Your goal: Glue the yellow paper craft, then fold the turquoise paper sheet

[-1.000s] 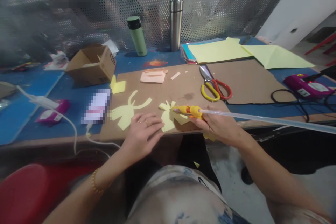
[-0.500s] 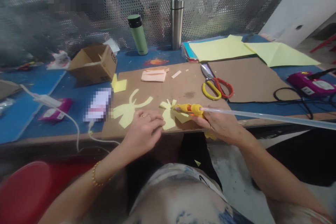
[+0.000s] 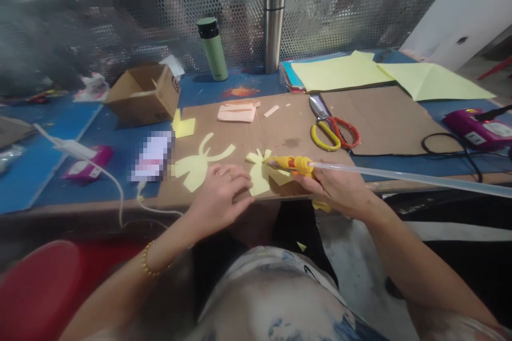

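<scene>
- While your right hand (image 3: 338,187) grips the yellow glue gun (image 3: 288,163), its nozzle is at the top of the bow-shaped paper cutout (image 3: 260,177)
- Your left hand (image 3: 222,197) curls by the cutout's left edge; whether it pinches anything, I cannot tell
- The cutout lies on brown cardboard (image 3: 290,123)

Glue gun (image 3: 301,164) at yellow bow (image 3: 260,178)

Dim, diffuse light, with a grey haze over your view. Pale glare streaks the flask (image 3: 274,32), upper centre; glints speckle the mesh (image 3: 240,21) around it. Below the table (image 3: 120,138), lower frame, you see deep shadow. Detail blurs at upper left. Pixelation masks the phone (image 3: 152,155), left of centre. Your forearms (image 3: 424,256) appear stretched toward the lower corners.
</scene>
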`<action>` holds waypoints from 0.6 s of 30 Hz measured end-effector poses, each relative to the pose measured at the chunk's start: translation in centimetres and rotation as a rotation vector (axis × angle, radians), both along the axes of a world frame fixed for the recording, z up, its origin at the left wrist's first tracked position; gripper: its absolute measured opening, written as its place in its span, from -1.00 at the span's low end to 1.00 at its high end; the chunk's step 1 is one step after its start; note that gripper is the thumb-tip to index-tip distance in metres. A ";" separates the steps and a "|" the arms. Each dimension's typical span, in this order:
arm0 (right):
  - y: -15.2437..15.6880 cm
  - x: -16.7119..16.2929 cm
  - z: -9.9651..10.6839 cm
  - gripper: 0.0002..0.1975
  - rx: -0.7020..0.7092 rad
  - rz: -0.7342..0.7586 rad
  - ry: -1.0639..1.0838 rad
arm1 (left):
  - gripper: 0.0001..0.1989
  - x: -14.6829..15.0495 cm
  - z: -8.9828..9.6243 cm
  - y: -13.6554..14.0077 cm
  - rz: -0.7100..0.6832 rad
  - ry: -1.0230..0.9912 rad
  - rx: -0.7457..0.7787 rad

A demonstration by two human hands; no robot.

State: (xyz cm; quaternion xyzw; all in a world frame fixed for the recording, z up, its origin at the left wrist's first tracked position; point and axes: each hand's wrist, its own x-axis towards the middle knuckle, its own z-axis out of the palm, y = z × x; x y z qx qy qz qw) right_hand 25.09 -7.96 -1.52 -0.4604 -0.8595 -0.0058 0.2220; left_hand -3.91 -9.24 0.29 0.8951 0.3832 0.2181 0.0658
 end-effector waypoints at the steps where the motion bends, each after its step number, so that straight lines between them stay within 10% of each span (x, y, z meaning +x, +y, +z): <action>1: 0.0 -0.1 0.2 -0.36 -0.015 0.004 0.003 | -0.95 0.2 0.0 0.0 0.016 0.010 0.002; 18: -0.2 -0.5 0.3 -0.20 0.016 -0.026 0.024 | -0.80 0.5 -0.5 1.6 -0.015 0.082 0.149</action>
